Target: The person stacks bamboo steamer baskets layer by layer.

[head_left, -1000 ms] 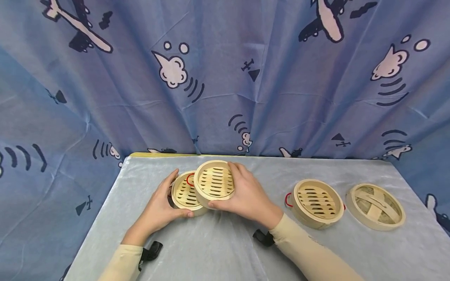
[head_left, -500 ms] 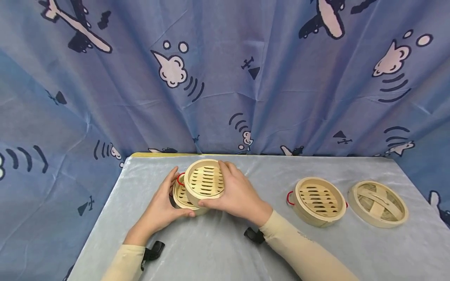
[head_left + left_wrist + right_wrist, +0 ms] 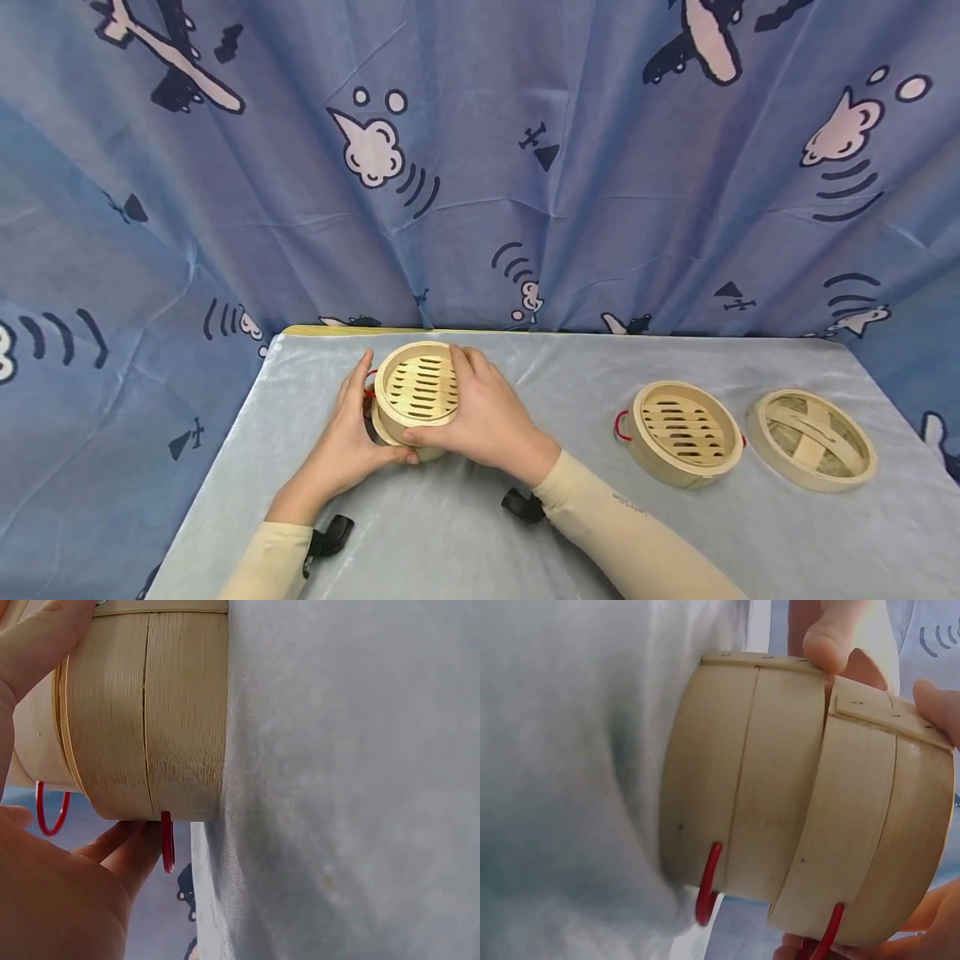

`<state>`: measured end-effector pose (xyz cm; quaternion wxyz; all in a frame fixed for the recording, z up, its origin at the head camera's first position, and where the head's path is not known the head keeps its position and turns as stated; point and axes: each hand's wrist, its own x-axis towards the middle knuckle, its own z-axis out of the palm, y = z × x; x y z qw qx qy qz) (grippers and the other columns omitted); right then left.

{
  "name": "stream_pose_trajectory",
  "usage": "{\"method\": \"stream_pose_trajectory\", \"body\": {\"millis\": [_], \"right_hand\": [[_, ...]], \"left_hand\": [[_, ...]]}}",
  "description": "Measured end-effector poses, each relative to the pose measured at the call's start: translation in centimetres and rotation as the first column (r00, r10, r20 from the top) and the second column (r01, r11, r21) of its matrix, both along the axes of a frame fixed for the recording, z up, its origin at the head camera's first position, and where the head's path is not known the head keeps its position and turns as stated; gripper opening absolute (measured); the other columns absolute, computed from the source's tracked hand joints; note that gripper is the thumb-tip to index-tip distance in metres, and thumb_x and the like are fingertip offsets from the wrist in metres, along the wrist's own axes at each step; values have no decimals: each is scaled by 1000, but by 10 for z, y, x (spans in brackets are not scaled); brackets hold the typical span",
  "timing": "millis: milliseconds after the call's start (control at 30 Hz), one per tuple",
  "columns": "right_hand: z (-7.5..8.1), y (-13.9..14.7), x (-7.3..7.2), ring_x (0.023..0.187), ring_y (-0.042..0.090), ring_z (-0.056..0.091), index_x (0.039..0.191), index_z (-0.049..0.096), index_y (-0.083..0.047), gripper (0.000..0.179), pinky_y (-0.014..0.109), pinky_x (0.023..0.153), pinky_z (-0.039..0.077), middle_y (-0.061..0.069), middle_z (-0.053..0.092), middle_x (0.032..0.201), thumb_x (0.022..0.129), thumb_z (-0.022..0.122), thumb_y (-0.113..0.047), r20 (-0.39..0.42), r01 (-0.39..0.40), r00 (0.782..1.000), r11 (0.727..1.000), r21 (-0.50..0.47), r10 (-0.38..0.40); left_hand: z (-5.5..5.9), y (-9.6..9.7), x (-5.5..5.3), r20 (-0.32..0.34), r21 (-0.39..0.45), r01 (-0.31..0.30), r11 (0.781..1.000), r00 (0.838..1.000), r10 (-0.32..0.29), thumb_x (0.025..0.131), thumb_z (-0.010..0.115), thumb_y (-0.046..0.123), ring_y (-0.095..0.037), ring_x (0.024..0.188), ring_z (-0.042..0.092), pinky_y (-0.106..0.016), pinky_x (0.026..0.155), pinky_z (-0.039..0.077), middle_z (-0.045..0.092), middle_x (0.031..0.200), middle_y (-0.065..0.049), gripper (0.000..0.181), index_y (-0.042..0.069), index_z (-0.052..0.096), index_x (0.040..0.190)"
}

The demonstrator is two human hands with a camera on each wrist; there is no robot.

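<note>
Stacking seems the step in hand: the right hand (image 3: 487, 412) grips the upper basket (image 3: 420, 392) at its 3 o'clock side, holding it tilted over the lower basket (image 3: 742, 765), which the left hand (image 3: 345, 446) clasps from 9 o'clock. The next move likely calls for levelling and seating it. Farther toward 3 o'clock: a third basket (image 3: 686, 433), then a lid (image 3: 810, 442).

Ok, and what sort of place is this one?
Probably an improvised filming spot, though the room beyond is hidden: a blue airplane-print curtain hangs behind the pale, cloth-covered table, and a black device sits at each wrist.
</note>
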<state>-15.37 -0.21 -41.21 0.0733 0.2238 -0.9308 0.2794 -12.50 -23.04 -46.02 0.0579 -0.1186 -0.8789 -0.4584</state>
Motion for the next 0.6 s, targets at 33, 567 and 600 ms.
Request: {"method": "stream_pose_trajectory", "body": {"millis": [33, 567, 600], "right_hand": [[0, -1, 0, 116, 25, 53, 152, 33, -4, 130, 41, 94, 48, 10, 47, 137, 57, 70, -85, -6, 4, 1000, 1000, 5, -4], [2, -20, 3, 112, 30, 54, 151, 32, -1, 134, 46, 94, 47, 13, 48, 133, 57, 63, -91, -37, 19, 999, 999, 32, -18], [1, -21, 4, 112, 30, 54, 151, 32, -1, 134, 46, 94, 47, 13, 48, 133, 57, 63, -92, -40, 24, 999, 999, 30, -23]], "left_hand": [[0, 0, 0, 6, 2, 4, 1000, 1000, -4, 49, 99, 44, -24, 124, 47, -48, 102, 41, 19, 158, -7, 148, 42, -1, 158], [-1, -1, 0, 22, -47, -39, 998, 999, 40, 49, 96, 56, -26, 142, 26, -56, 110, 28, 23, 156, -10, 148, 44, -5, 157], [-1, -1, 1, 22, -49, -39, 998, 999, 40, 48, 95, 57, -26, 142, 26, -56, 110, 29, 22, 156, -10, 148, 44, -5, 156]]}}
